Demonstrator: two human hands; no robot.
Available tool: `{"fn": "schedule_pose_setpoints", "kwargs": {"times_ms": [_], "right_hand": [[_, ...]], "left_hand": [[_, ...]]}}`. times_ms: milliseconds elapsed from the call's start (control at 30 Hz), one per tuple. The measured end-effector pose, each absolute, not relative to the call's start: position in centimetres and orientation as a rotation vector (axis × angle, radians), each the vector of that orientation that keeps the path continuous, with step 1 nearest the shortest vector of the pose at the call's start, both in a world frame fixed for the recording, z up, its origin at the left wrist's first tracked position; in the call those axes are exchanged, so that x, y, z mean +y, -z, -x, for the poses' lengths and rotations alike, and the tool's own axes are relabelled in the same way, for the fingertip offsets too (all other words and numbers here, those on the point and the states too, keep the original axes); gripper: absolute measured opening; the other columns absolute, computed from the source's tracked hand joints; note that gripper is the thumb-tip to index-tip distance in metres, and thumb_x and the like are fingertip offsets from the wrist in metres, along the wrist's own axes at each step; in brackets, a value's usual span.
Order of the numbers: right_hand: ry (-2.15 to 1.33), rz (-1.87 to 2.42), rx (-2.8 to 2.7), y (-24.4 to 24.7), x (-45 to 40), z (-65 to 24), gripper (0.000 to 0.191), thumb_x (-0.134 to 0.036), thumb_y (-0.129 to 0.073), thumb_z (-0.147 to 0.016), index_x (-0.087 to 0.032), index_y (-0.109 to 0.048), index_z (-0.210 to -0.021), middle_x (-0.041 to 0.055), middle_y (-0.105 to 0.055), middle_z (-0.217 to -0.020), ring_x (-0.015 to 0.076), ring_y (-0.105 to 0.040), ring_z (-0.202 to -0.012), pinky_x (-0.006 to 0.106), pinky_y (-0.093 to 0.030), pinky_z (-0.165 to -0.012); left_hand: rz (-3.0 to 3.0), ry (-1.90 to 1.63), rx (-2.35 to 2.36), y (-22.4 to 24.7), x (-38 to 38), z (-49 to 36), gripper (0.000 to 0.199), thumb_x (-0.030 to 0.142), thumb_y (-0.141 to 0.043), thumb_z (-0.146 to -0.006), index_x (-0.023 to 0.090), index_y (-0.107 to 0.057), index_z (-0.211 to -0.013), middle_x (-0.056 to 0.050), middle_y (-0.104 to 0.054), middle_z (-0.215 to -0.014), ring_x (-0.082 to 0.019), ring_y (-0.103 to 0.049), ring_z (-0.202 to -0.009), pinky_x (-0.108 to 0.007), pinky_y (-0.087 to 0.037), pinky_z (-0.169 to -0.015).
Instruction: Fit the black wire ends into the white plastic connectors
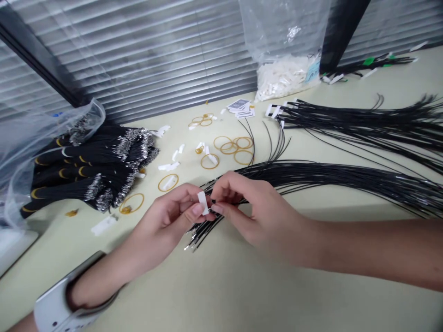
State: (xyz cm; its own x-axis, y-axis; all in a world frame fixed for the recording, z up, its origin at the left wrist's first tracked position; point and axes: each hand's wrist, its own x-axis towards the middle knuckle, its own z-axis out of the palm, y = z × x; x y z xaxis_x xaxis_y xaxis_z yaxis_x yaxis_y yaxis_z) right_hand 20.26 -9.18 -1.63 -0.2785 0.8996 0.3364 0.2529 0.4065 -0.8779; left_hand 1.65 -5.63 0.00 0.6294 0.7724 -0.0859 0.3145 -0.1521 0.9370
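Between the thumb and fingers of my left hand (173, 214) is a small white plastic connector housing (203, 203), held upright. My right hand (266, 212) is closed in a pinch right beside it, with the end of a thin black wire at its fingertips. Both hands are above the left end of a long bundle of black wires (311, 177) lying on the table. Shiny metal terminals (190, 244) tip the loose wire ends below my left hand. Whether the pinched wire sits inside the housing is hidden by my fingers.
Yellow rubber bands (228, 145) and white housings (169, 166) lie scattered behind my hands. Banded black wire bundles (86, 170) rest at left, partly under clear plastic. Another wire group (346, 120) with white housings lies back right. A bag of white parts (285, 76) stands by the blinds.
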Motion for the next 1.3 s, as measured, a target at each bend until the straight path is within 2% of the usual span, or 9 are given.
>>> {"fn": "schedule_pose_setpoints", "kwargs": {"times_ms": [100,233,367,500,600,733,1000,1300], "right_hand": [[-0.897,1.159,-1.786,1.6,-9.0,-20.4,0.005,-0.018,-0.049,-0.084,-0.019,-0.053,-0.087,-0.0048,-0.061,-0.077,0.0057,-0.053,-0.068,0.018,-0.038,-0.060],[-0.795,1.311,-1.910,1.5,-8.7,-20.6,0.009,-0.023,-0.051,-0.081,-0.018,-0.056,-0.077,-0.0036,-0.059,-0.070,0.0070,-0.049,-0.062,0.020,-0.034,-0.055],[-0.670,1.273,-2.018,1.6,-8.5,-20.6,0.009,-0.021,-0.051,-0.082,-0.016,-0.055,-0.076,-0.0038,-0.055,-0.064,0.0052,-0.042,-0.054,0.020,-0.027,-0.051],[-0.770,1.224,-2.039,1.5,-8.5,-20.7,0.008,-0.017,-0.049,-0.082,-0.015,-0.052,-0.075,-0.0062,-0.048,-0.057,0.0034,-0.035,-0.049,0.019,-0.024,-0.048],[-0.909,1.224,-2.004,1.3,-8.5,-20.9,0.007,-0.016,-0.049,-0.080,-0.015,-0.050,-0.073,-0.0064,-0.046,-0.057,0.0032,-0.034,-0.048,0.018,-0.025,-0.047],[-0.990,1.224,-1.999,1.0,-8.4,-21.0,0.007,-0.018,-0.046,-0.079,-0.016,-0.047,-0.072,-0.0065,-0.043,-0.055,0.0033,-0.032,-0.047,0.017,-0.025,-0.047],[-0.989,1.173,-2.100,0.7,-8.4,-21.1,0.012,-0.015,-0.039,-0.079,-0.017,-0.035,-0.068,-0.0060,-0.039,-0.055,0.0053,-0.030,-0.049,0.019,-0.024,-0.046],[-1.055,1.149,-2.042,0.4,-8.4,-21.3,0.014,-0.015,-0.035,-0.082,-0.018,-0.034,-0.068,-0.0067,-0.034,-0.054,0.0045,-0.029,-0.047,0.016,-0.024,-0.042]], "left_hand": [[-1.743,-0.539,0.904,0.0,-5.5,-1.6,0.012,0.029,-0.049,-0.092,0.020,-0.056,-0.091,0.001,-0.057,-0.081,-0.010,-0.057,-0.078,-0.018,-0.046,-0.068],[-1.782,-0.597,0.916,0.1,-5.6,-1.5,0.010,0.028,-0.050,-0.092,0.021,-0.056,-0.094,0.002,-0.059,-0.081,-0.008,-0.059,-0.079,-0.015,-0.047,-0.072],[-1.791,-0.608,0.910,0.2,-5.7,-1.4,0.009,0.028,-0.050,-0.092,0.023,-0.057,-0.096,0.004,-0.061,-0.080,-0.007,-0.061,-0.077,-0.013,-0.048,-0.071],[-1.800,-0.640,0.901,0.1,-5.8,-1.5,0.010,0.023,-0.050,-0.092,0.024,-0.058,-0.098,0.005,-0.064,-0.079,-0.005,-0.063,-0.076,-0.009,-0.049,-0.072],[-1.732,-0.647,0.887,0.1,-5.8,-1.7,0.009,0.020,-0.051,-0.091,0.022,-0.060,-0.094,0.005,-0.064,-0.077,-0.003,-0.063,-0.073,-0.006,-0.049,-0.070],[-1.595,-0.643,0.855,0.0,-6.0,-2.1,0.008,0.020,-0.054,-0.089,0.022,-0.060,-0.094,0.005,-0.065,-0.080,-0.004,-0.064,-0.074,-0.008,-0.051,-0.071],[-1.653,-0.568,0.844,0.0,-6.1,-2.2,0.009,0.019,-0.049,-0.093,0.021,-0.058,-0.094,0.004,-0.065,-0.085,-0.003,-0.063,-0.078,-0.006,-0.049,-0.072],[-1.656,-0.617,0.838,0.2,-6.1,-2.0,0.007,0.020,-0.050,-0.092,0.022,-0.057,-0.095,0.004,-0.063,-0.083,-0.004,-0.062,-0.076,-0.007,-0.049,-0.070]]}}
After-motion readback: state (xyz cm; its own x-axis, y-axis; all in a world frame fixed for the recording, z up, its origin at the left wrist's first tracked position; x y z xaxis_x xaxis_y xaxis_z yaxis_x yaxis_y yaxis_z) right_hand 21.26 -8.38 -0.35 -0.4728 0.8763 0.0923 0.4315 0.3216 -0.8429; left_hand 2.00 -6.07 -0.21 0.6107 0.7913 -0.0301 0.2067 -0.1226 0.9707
